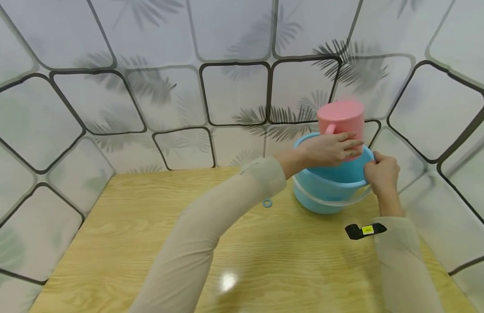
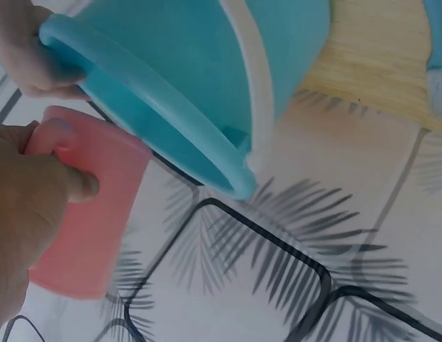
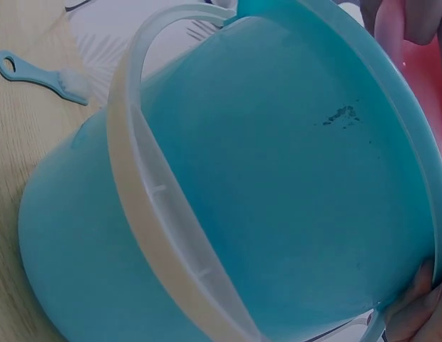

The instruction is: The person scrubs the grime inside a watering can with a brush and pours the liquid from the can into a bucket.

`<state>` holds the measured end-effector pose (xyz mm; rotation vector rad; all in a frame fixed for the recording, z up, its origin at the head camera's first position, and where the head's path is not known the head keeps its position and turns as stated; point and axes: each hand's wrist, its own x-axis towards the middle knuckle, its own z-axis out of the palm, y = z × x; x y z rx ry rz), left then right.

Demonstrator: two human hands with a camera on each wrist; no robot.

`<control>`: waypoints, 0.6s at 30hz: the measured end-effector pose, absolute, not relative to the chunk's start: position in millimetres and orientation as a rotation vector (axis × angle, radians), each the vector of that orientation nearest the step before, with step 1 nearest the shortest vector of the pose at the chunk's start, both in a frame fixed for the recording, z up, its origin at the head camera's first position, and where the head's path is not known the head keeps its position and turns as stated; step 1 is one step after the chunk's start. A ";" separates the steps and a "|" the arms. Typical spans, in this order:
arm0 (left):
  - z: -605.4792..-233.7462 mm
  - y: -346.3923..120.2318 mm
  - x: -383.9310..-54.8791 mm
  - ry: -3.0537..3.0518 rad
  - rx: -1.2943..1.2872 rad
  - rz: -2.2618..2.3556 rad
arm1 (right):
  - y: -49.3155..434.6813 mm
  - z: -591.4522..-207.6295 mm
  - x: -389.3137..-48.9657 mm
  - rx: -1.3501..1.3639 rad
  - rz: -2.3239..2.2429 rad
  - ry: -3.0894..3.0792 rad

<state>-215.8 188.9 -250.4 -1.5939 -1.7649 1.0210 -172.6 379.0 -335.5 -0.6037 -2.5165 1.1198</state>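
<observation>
In the head view, my left hand (image 1: pixel 332 150) holds a pink mug (image 1: pixel 343 115) over the mouth of a light blue bucket (image 1: pixel 324 195). The mug's flat end faces up, and its handle points toward me. Close up in the left wrist view, the left thumb lies along the side of the mug (image 2: pixel 100 214), just beside the bucket's rim (image 2: pixel 150 92). My right hand (image 1: pixel 382 174) grips the bucket rim at its right side, fingers curled over the edge. Dark specks show on the bucket's wall (image 3: pixel 278 178) in the right wrist view.
The bucket's pale carrying handle (image 1: pixel 324 201) hangs down its front. A small blue-handled brush (image 3: pixel 39 77) lies on the wooden table (image 1: pixel 148 217) by the bucket, mostly hidden behind my left sleeve in the head view. Patterned walls (image 1: pixel 238 95) enclose the table's back and sides.
</observation>
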 end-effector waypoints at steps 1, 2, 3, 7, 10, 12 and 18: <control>-250.1 188.2 -215.8 -1.764 -1.590 1.033 | 378.4 -334.9 -172.7 -0.596 1.113 -2.518; -250.2 187.6 -215.9 -1.763 -1.585 1.040 | 377.5 -334.3 -172.6 -0.592 1.111 -2.515; -250.5 187.1 -216.0 -1.770 -1.583 1.034 | 376.5 -333.8 -172.7 -0.586 1.111 -2.510; -252.5 187.1 -215.9 -1.723 -1.591 1.064 | 374.8 -331.8 -173.8 -0.570 1.121 -2.514; -254.9 187.0 -215.9 -1.677 -1.598 1.102 | 374.4 -330.9 -175.1 -0.581 1.127 -2.522; -256.3 186.2 -216.3 -1.654 -1.575 1.123 | 374.3 -330.3 -176.4 -0.587 1.122 -2.520; -259.1 182.7 -214.5 -1.648 -1.534 1.126 | 376.5 -329.1 -179.6 -0.585 1.098 -2.536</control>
